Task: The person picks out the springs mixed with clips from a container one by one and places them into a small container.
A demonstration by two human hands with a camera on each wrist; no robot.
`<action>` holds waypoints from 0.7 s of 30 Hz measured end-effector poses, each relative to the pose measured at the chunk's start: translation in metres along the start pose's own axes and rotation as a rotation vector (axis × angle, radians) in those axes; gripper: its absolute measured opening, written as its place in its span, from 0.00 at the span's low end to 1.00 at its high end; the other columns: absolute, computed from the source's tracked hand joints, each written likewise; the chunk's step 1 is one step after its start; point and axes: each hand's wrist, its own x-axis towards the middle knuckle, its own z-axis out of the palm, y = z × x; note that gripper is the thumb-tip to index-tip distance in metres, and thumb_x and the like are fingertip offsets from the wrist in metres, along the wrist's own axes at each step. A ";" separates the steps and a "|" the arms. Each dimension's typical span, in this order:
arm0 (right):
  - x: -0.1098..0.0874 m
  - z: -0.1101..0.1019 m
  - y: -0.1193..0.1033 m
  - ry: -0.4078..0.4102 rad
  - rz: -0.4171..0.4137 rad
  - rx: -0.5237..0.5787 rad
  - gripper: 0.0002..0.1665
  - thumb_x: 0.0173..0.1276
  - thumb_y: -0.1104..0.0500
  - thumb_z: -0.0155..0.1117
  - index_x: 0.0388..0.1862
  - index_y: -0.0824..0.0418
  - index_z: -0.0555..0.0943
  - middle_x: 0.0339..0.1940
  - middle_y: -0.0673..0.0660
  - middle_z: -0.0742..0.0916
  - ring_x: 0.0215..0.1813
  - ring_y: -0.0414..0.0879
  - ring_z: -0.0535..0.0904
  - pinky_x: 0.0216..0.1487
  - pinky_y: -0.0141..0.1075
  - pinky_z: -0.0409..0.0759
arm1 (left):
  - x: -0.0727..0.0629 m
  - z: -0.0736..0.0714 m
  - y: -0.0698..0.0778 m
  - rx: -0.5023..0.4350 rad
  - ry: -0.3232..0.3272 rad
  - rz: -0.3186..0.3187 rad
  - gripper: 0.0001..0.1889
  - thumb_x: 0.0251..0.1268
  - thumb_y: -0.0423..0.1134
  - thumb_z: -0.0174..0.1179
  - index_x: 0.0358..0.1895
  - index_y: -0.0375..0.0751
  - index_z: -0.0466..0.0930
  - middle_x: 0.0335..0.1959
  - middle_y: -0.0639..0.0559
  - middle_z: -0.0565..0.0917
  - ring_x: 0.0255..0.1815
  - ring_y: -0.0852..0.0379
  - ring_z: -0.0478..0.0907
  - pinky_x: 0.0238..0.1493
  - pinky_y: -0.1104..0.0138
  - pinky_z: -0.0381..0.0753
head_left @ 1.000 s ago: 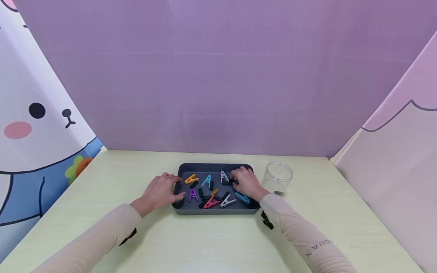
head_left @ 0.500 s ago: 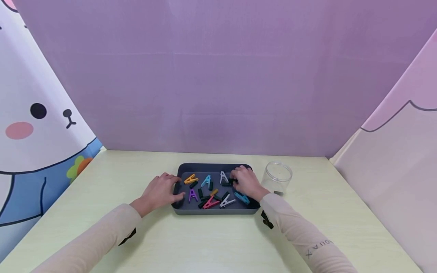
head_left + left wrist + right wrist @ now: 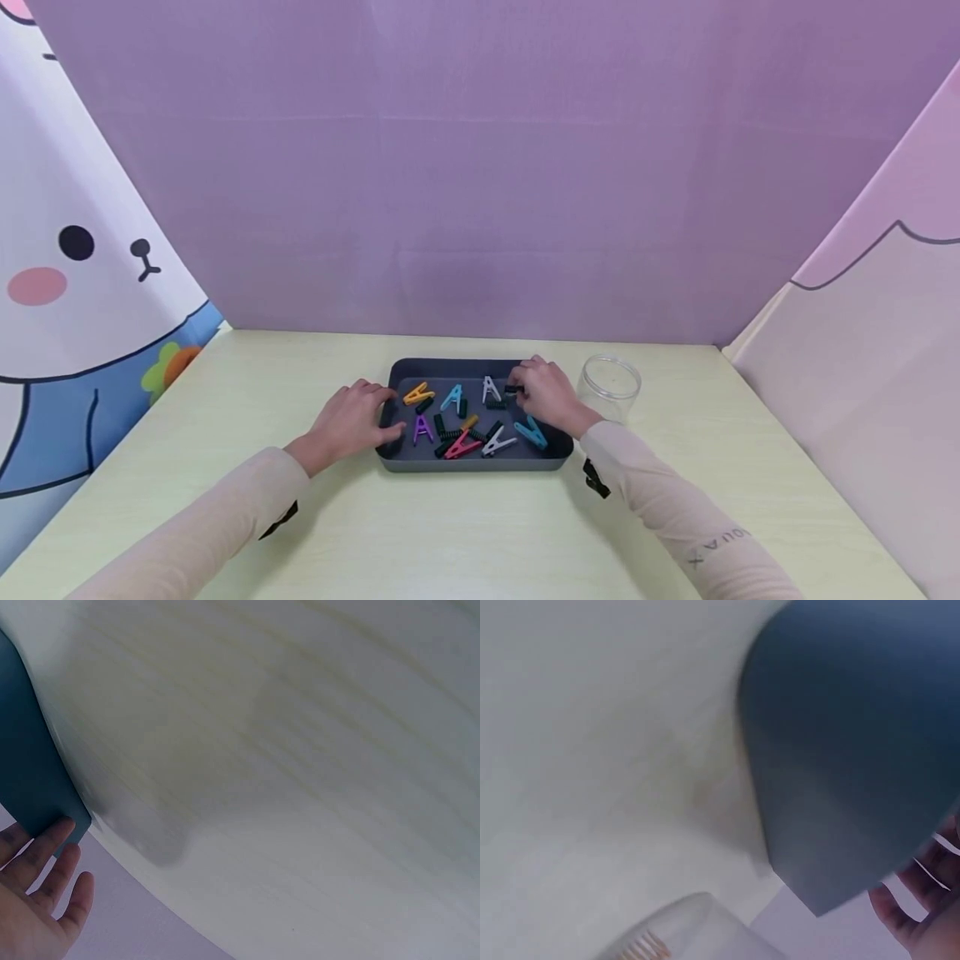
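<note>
My right hand (image 3: 546, 392) is over the right end of a dark grey tray (image 3: 480, 466), pinching a small black piece (image 3: 513, 389) between thumb and fingers. My left hand (image 3: 351, 423) rests at the tray's left rim, fingers fairly straight; the left wrist view shows fingertips against its outer wall. In the tray lie small clips: orange (image 3: 418, 393), light blue (image 3: 452, 397), purple (image 3: 422, 429), red (image 3: 462, 446), white (image 3: 498, 442), pale grey (image 3: 491, 389) and blue (image 3: 532, 432). Among them are several short black pieces, some ribbed like springs, and a brownish one (image 3: 470, 422).
A clear round jar (image 3: 611, 382) stands just right of the tray, partly behind my right wrist; in the right wrist view a coppery ribbed patch shows in the jar (image 3: 705, 922). A pale wooden table (image 3: 465, 533) lies below, with a purple backdrop (image 3: 480, 183) behind.
My right hand has lifted slightly and shifted right with the black piece, uncovering more of the tray floor and the blue clip, which has turned a little. The left hand stays put.
</note>
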 end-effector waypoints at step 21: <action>-0.007 -0.047 0.013 0.077 -0.059 0.019 0.11 0.48 0.68 0.64 0.33 0.60 0.83 0.33 0.53 0.85 0.37 0.47 0.77 0.38 0.41 0.77 | 0.001 0.001 -0.001 -0.006 -0.001 0.002 0.29 0.47 0.60 0.61 0.46 0.41 0.80 0.43 0.45 0.83 0.45 0.48 0.76 0.43 0.53 0.77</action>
